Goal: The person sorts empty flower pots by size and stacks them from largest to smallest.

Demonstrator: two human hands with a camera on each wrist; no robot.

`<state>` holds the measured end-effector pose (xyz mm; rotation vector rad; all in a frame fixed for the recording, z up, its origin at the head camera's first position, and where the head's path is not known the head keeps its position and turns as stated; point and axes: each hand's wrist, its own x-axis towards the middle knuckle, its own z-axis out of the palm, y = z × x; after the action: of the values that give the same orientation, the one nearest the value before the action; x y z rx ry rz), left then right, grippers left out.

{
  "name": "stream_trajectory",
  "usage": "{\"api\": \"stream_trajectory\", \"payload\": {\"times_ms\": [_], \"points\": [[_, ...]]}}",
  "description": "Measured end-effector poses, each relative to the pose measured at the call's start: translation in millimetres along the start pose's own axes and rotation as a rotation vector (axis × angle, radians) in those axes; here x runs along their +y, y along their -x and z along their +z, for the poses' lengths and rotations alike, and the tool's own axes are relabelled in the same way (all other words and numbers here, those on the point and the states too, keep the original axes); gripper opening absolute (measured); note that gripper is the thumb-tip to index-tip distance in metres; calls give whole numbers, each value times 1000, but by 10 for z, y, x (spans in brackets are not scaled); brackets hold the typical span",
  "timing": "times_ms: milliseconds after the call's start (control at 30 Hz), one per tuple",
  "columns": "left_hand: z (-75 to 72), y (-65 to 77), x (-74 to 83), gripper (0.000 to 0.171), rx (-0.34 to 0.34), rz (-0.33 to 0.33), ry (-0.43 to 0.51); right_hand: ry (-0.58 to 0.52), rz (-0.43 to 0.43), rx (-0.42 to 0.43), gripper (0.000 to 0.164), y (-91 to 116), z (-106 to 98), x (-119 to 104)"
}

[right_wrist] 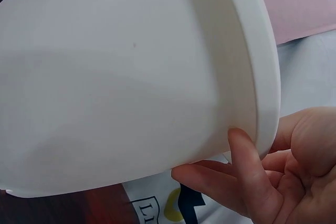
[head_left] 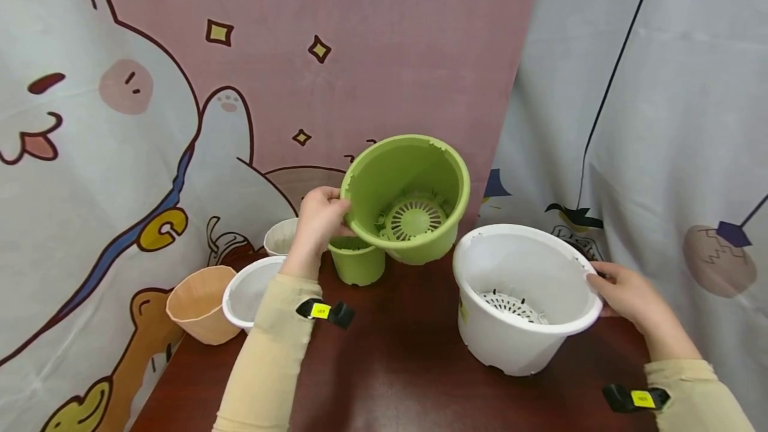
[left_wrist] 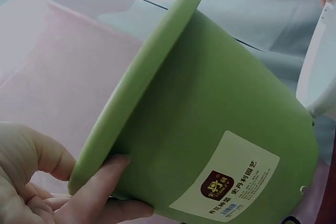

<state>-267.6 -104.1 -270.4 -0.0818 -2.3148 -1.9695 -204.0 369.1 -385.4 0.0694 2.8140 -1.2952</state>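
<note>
My left hand pinches the left rim of a large green flower pot, thumb inside and fingers under the lip. The pot is tilted with its mouth toward me, showing a slotted bottom, and it hangs above the table. In the left wrist view a paper label shows on its outer wall. My right hand grips the right rim of a large white flower pot, also tilted toward me, with a slotted base inside. In the right wrist view, fingers press the white wall just below the rim.
A smaller green pot stands behind the raised green one. At the left are a peach pot, a white pot partly behind my left forearm, and a small cream pot. A printed cloth hangs behind the dark red table.
</note>
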Motion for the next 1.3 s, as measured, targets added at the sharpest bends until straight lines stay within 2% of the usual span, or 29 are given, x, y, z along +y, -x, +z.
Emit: {"api": "stream_trajectory", "payload": {"times_ms": [200, 467, 667, 900, 1300], "points": [[42, 3, 173, 34, 2, 43, -48, -16, 13, -6, 55, 11, 0, 21], [154, -5, 316, 33, -27, 62, -25, -22, 22, -24, 54, 23, -34, 6], [252, 1, 371, 32, -50, 79, -32, -13, 12, -24, 54, 20, -16, 4], [410, -10, 420, 34, -72, 57, -8, -17, 11, -34, 54, 7, -16, 11], [699, 76, 492, 34, -129, 73, 2, -33, 6, -21, 53, 13, -5, 23]]}}
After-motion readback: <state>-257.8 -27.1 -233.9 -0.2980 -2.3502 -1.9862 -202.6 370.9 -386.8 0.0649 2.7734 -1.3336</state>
